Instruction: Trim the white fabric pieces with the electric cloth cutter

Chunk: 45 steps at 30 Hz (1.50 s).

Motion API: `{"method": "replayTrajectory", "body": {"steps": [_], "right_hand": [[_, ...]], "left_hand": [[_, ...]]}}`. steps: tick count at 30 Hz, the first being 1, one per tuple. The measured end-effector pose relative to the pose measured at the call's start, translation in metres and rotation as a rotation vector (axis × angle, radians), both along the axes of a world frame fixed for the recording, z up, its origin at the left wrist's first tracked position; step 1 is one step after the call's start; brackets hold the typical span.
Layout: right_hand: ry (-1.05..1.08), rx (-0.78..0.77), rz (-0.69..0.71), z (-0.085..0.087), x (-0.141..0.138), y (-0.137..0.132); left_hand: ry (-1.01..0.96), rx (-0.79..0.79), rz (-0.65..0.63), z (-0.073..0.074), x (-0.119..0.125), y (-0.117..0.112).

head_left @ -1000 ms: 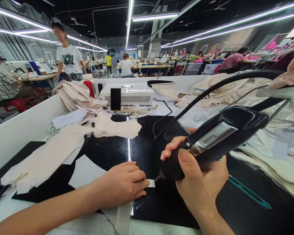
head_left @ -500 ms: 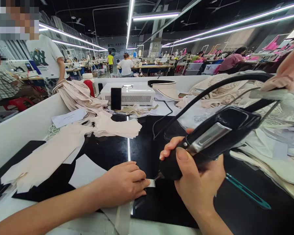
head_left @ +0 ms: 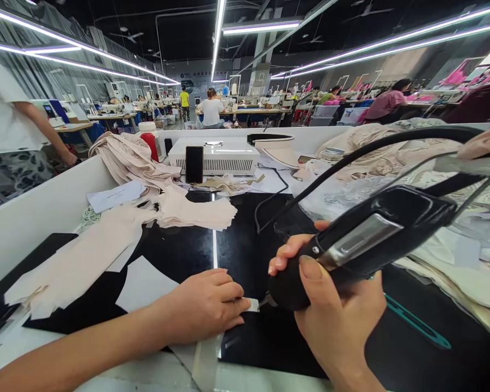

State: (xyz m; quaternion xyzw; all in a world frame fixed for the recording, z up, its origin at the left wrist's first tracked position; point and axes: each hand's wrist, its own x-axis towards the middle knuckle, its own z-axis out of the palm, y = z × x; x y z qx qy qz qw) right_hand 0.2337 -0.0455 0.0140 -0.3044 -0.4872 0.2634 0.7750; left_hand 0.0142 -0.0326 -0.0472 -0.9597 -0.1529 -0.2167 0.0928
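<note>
My left hand [head_left: 212,302] lies low on the black board [head_left: 245,245], its fingers pressed together over a small white strip [head_left: 252,305]. One end of the strip pokes out past the fingertips. Wrapped around a bulky black corded hand tool [head_left: 363,239] is my right hand [head_left: 338,310], thumb on top near a shiny metal plate. The tool tilts down to the left, and its thin metal tip is right at the strip's free end; I cannot tell whether it touches. A thick black cable [head_left: 343,158] arches from the tool's rear.
Stacked pale fabric pieces [head_left: 196,209] lie left of centre, with a white paper pattern [head_left: 145,286] nearer. Behind stand a white vented box [head_left: 228,155], a phone [head_left: 194,164] and a sun visor [head_left: 275,147]. A teal slotted tool [head_left: 418,321] and fabric heaps [head_left: 465,267] are at right.
My right hand and the tool have shifted slightly right, with the tip still beside the strip. My left hand stays in place. A person at the left has moved nearer the table.
</note>
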Motion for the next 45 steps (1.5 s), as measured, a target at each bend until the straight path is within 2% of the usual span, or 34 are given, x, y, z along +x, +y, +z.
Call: {"method": "replayTrajectory", "body": {"steps": [9, 14, 21, 26, 34, 39, 45], "right_hand": [[0.033, 0.025, 0.013, 0.0, -0.001, 0.008], [0.031, 0.025, 0.015, -0.001, -0.002, 0.008], [0.014, 0.028, -0.006, 0.001, -0.002, 0.006], [0.017, 0.007, -0.033, 0.004, -0.002, 0.007], [0.027, -0.024, -0.051, 0.004, 0.001, 0.009], [0.033, -0.019, -0.061, 0.004, 0.002, 0.009], [0.061, -0.024, -0.013, 0.01, -0.006, 0.012]], "left_hand": [[0.017, -0.01, 0.001, 0.0, 0.001, -0.001], [-0.006, -0.041, -0.016, 0.004, -0.003, -0.001], [0.052, -0.073, 0.043, 0.008, -0.019, -0.011], [0.016, -0.064, 0.081, 0.005, -0.024, -0.018], [-0.009, -0.034, 0.107, -0.002, -0.018, -0.018], [-0.06, -0.019, 0.081, -0.005, -0.014, -0.015], [-0.079, -0.017, 0.059, -0.001, -0.01, -0.014]]}}
